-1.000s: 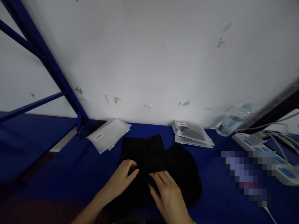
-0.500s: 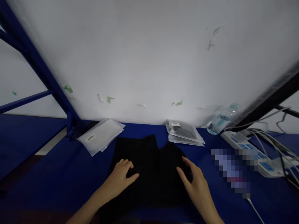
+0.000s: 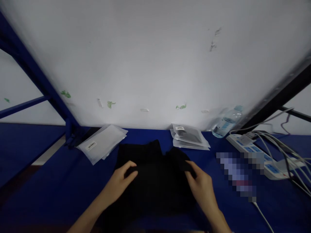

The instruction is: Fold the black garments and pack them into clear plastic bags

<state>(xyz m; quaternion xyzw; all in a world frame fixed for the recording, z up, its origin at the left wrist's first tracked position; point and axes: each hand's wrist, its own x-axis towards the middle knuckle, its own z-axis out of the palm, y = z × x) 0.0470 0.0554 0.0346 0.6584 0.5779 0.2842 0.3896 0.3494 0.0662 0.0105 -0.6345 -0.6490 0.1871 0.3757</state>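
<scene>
Evidently a fold is under way: the black cloth [image 3: 155,174] lies on the blue table [image 3: 60,187], centre, below the wall. The left hand [image 3: 120,183] pinches its edge at 9 o'clock; the right hand [image 3: 201,186] grips a raised fold at 3 o'clock. Next, I judge, both edges need lifting together and laying over evenly, clear of the bags [image 3: 100,142] at 10 o'clock.

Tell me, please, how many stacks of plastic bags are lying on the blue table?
2: one stack of flat bags left of the black cloth, one behind it by the wall. The bags within each stack overlap, uncountable.
</scene>
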